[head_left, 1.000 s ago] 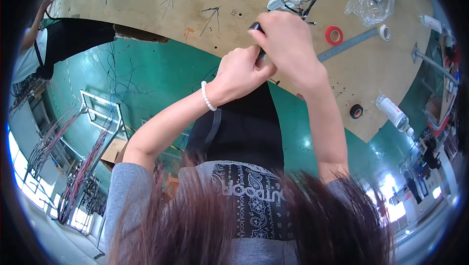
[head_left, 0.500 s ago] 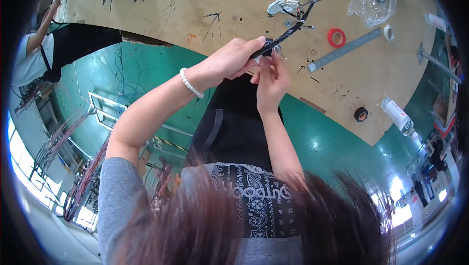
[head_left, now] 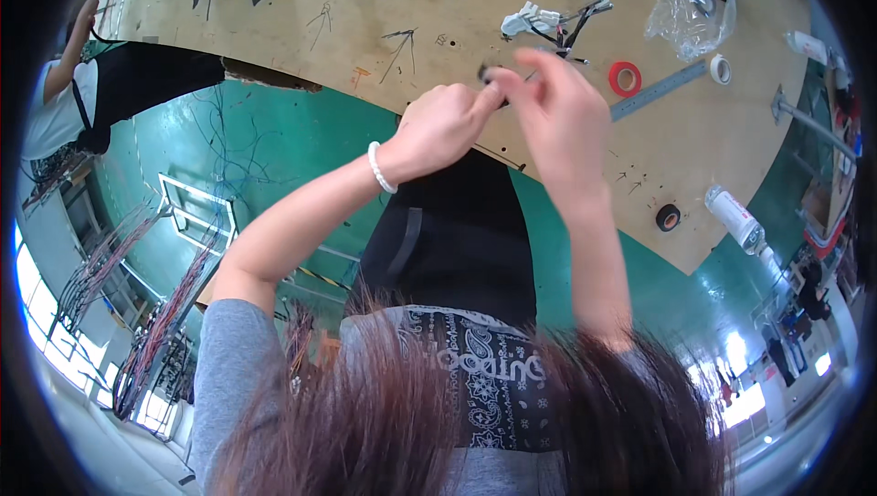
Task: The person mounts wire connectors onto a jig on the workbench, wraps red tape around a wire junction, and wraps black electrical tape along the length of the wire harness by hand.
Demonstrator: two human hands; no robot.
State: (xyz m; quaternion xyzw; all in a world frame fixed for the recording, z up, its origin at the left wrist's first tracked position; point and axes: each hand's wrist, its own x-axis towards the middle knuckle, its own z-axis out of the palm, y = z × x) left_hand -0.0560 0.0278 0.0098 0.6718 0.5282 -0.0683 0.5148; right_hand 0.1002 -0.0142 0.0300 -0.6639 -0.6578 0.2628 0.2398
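Note:
My left hand [head_left: 438, 126] is closed in a fist around the near end of a black wire bundle [head_left: 493, 76], held just above the edge of the wooden board [head_left: 384, 30]. My right hand [head_left: 557, 108] is close on its right, blurred by motion, with its fingertips pinched on the same bundle. The bundle runs up to white connectors [head_left: 534, 19] lying on the board. A white bead bracelet sits on my left wrist.
On the board lie a red tape roll [head_left: 625, 79], a grey metal bar [head_left: 660, 89], a white tape roll [head_left: 721, 68], a black tape roll [head_left: 669, 216], a clear plastic bag [head_left: 681, 12] and a white bottle [head_left: 735, 213]. Another person [head_left: 64, 103] stands at the left.
My right hand lay over the left a second ago. It has since swung to the right side of the bundle, while my left hand stays gripping it near the board's edge.

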